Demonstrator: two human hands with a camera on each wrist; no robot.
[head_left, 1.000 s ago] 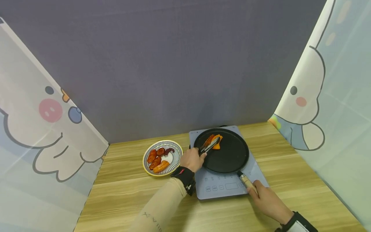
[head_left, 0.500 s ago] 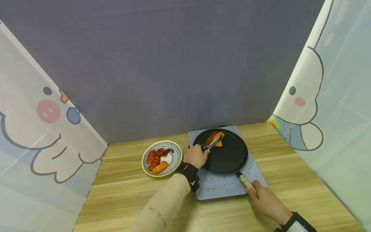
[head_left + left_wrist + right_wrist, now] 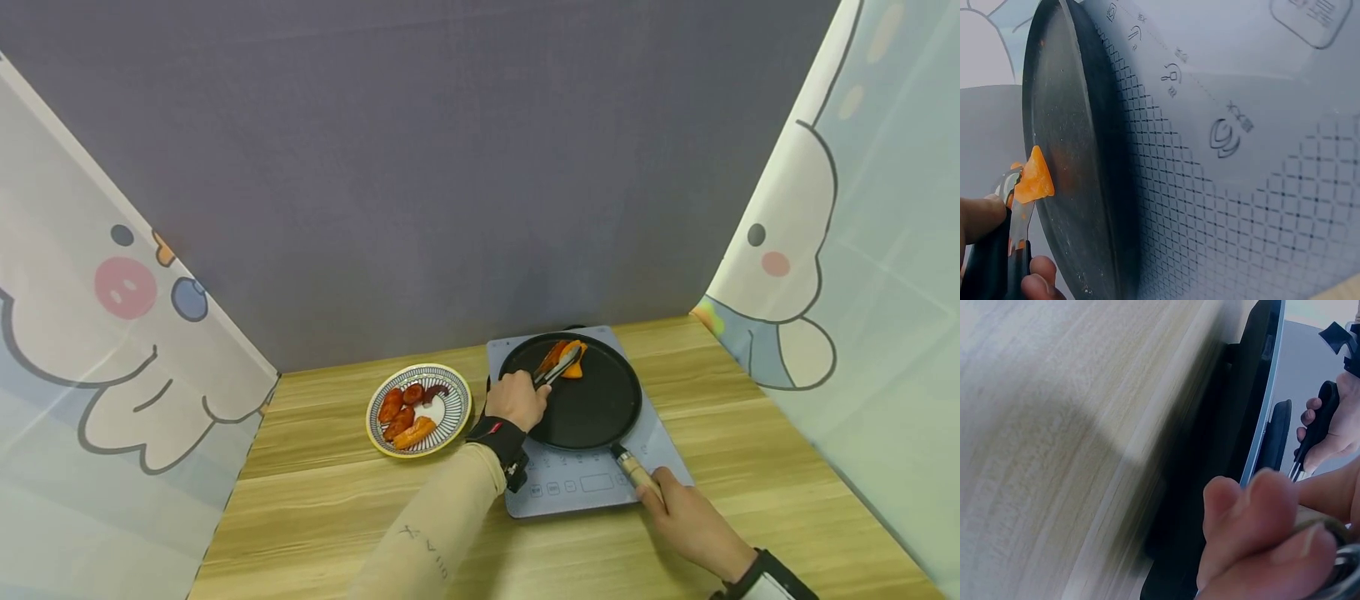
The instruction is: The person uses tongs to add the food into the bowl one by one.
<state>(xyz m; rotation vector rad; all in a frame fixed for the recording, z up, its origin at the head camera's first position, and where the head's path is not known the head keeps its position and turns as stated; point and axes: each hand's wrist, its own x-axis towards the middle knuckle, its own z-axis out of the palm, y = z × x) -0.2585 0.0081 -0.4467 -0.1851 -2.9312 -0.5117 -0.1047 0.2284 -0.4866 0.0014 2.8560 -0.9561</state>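
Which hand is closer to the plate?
Left. The left hand is just right of the plate; the right hand is farther right, gripping the pan handle.

Matt pan (image 3: 592,408), shiny metal tongs (image 3: 556,370)

Black-handled tongs (image 3: 999,247), slanted, touching orange food (image 3: 573,371), round black pan (image 3: 600,408) lying flat beneath

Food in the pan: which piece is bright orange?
The orange piece on the right in the head view, at the tips of the tongs; the piece left of it is darker, reddish-brown.
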